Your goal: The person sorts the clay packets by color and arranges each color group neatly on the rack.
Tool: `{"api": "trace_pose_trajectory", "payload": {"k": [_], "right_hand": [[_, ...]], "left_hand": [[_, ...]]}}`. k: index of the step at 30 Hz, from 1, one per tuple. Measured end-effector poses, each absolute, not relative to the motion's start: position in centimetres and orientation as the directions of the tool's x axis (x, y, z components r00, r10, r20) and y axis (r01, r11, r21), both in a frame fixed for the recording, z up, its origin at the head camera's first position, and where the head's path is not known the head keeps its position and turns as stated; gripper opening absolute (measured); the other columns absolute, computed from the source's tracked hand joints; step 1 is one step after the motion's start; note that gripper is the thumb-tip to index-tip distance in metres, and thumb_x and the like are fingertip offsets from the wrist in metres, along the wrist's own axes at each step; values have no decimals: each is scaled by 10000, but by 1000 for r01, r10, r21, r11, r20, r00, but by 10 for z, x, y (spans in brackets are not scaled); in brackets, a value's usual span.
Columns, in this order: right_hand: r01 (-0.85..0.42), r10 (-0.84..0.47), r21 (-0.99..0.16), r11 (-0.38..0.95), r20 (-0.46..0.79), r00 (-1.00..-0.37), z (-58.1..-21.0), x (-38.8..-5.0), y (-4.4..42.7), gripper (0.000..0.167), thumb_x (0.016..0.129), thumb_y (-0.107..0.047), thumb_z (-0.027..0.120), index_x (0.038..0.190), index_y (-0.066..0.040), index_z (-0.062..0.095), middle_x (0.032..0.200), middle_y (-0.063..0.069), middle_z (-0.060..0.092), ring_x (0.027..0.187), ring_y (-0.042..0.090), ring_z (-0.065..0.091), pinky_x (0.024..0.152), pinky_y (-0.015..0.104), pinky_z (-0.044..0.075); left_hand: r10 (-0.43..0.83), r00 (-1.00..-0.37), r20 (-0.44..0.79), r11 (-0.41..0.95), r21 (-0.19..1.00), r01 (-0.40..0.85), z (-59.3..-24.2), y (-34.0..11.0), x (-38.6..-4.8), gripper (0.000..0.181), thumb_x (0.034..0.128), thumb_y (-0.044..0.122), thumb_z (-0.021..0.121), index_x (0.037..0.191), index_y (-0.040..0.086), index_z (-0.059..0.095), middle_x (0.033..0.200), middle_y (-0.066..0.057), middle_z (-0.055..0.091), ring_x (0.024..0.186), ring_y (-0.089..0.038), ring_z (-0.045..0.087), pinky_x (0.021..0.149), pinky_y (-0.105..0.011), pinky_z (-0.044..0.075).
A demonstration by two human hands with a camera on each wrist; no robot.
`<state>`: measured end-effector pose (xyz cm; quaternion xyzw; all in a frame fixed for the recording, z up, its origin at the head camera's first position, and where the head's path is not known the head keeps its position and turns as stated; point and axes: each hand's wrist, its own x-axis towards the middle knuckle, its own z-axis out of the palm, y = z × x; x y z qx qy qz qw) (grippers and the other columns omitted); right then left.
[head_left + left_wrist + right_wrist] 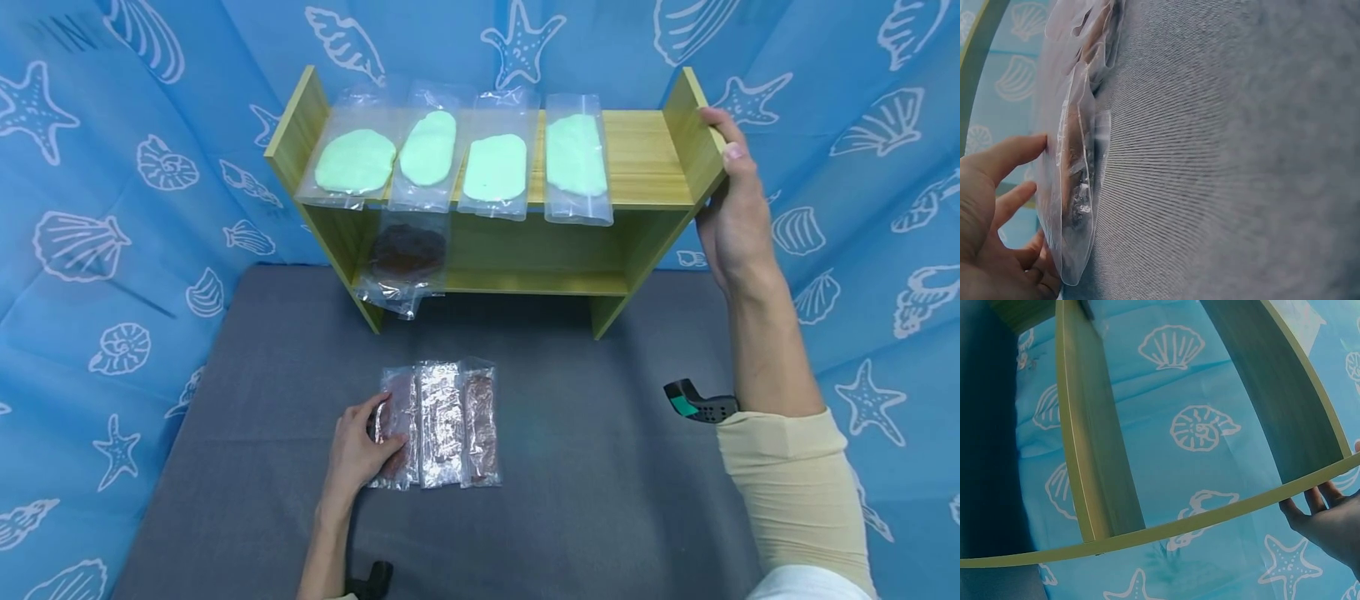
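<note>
On the grey table lie three clear plastic bags with reddish-brown contents: a left bag [401,408], a shiny middle bag [441,423] and a right bag [480,425]. My left hand [358,446] touches the left bag with thumb and forefinger spread; in the left wrist view its fingers [1013,153] rest against the plastic. A wooden shelf [645,154] stands behind. My right hand [738,221] holds the upper part of its right side panel, and in the right wrist view several fingertips [1313,499] press the panel's outer face.
Several clear bags with pale green flat pieces [427,150] lie across the shelf's upper board. A bag with dark brown contents [407,254] hangs over the lower board's left end. A blue shell-patterned curtain [112,250] surrounds the grey table [570,500].
</note>
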<state>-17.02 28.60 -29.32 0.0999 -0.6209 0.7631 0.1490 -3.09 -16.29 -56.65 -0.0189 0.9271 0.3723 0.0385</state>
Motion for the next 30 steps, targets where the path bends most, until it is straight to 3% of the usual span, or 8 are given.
{"api": "trace_pose_trajectory", "payload": {"k": [9,17,20,22,25,30], "right_hand": [[-362,102,-911,-197,348,-932,-293,-172,284,439,1014,-307,354,1400,-194,530,1380,131,338,1149,260,362,925,380,321],[-373,107,-904,-207,358,-928,-296,-172,284,437,1009,-299,359,1390,-177,534,1362,144,350,1130,260,377,905,366,342],[-373,109,-905,-205,357,-928,-296,-171,285,436,1009,-300,359,1389,-178,536,1366,142,349,1133,261,377,911,370,338],[-373,109,-905,-203,357,-928,-297,-171,285,436,1010,-300,358,1389,-179,535,1370,139,347,1136,263,375,912,373,335],[-371,111,-906,-203,355,-928,-297,-171,285,434,1012,-304,359,1390,-182,535,1368,141,349,1130,264,379,904,373,340],[-370,103,-906,-205,356,-929,-296,-172,284,439,1009,-311,367,1396,-184,530,1375,140,348,1134,265,377,916,388,329]], "left_hand": [[-8,-990,-142,755,648,-99,-565,-158,-31,806,739,365,866,1443,254,490,1231,-176,573,1030,-336,564,809,-504,466],[18,-1000,3,719,695,15,-569,-155,-29,711,759,282,837,1389,210,516,1328,-148,591,1050,-365,617,859,-533,494],[24,-999,46,698,714,50,-571,-156,-27,636,745,196,846,1315,186,564,1262,-123,634,971,-322,629,843,-501,498],[21,-998,52,676,735,53,-571,-156,-25,602,737,151,851,1276,191,585,1164,-112,658,826,-312,606,765,-487,490],[24,-998,53,645,762,56,-571,-158,-24,582,749,144,860,1266,195,598,1165,-100,655,894,-319,619,810,-489,489],[40,-998,57,611,789,69,-570,-160,-23,560,802,190,839,1305,184,592,1260,-87,625,1176,-319,575,976,-514,436]]}}
